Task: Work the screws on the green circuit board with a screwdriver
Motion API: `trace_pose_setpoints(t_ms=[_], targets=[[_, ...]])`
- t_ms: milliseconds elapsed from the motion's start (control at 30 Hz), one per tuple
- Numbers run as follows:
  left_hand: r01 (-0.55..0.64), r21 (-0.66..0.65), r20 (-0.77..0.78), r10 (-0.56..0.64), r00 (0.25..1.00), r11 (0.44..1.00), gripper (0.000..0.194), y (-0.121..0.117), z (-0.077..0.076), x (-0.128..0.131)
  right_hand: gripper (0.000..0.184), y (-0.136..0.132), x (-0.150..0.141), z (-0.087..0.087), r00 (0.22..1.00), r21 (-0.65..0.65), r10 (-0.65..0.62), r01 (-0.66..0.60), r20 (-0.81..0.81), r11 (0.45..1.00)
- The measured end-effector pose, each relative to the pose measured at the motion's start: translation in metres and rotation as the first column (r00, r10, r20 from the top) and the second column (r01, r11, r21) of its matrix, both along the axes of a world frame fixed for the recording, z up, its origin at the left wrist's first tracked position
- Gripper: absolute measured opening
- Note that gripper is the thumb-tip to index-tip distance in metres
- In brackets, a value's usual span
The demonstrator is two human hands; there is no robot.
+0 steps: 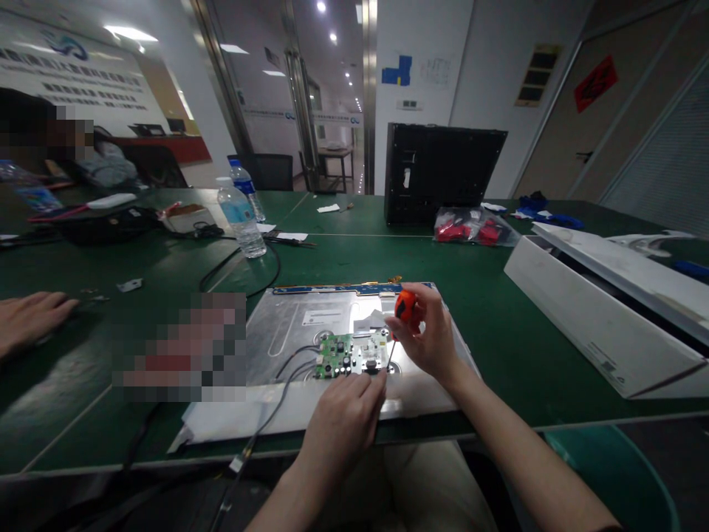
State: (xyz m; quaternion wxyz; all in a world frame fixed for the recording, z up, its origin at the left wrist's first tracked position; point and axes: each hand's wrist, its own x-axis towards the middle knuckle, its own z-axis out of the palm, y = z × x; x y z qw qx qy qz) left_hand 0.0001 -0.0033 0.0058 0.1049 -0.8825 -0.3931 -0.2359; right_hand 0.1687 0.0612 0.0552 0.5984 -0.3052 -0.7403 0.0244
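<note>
A flat metal monitor back panel lies on the green table in front of me. A small green circuit board is mounted near its middle, with grey wires running off to the left. My right hand is closed round an orange-handled screwdriver, whose shaft slants down to the board's right edge. My left hand rests at the panel's near edge, fingers curled and touching the board's lower right corner.
A white monitor housing lies at the right. A black computer case and a bag of red parts stand behind. Two water bottles and a black cable are at the back left. Another person's hand rests at the far left.
</note>
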Motion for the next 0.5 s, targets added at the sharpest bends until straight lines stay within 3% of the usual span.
trace_pose_setpoints(t_ms=[233, 500], targets=[[0.001, -0.01, -0.005, -0.001, 1.0, 1.0, 0.024, 0.0008, -0.001, -0.0001, 0.029, -0.0036, 0.0019, -0.0017, 0.992, -0.153, 0.104, -0.114, -0.075, 0.982], [0.017, 0.002, 0.012, -0.017, 1.0, 1.0, 0.025, 0.0015, -0.0011, 0.0, 0.039, 0.0001, -0.002, -0.0032, 0.996, -0.016, 0.023, -0.025, -0.085, 1.0]])
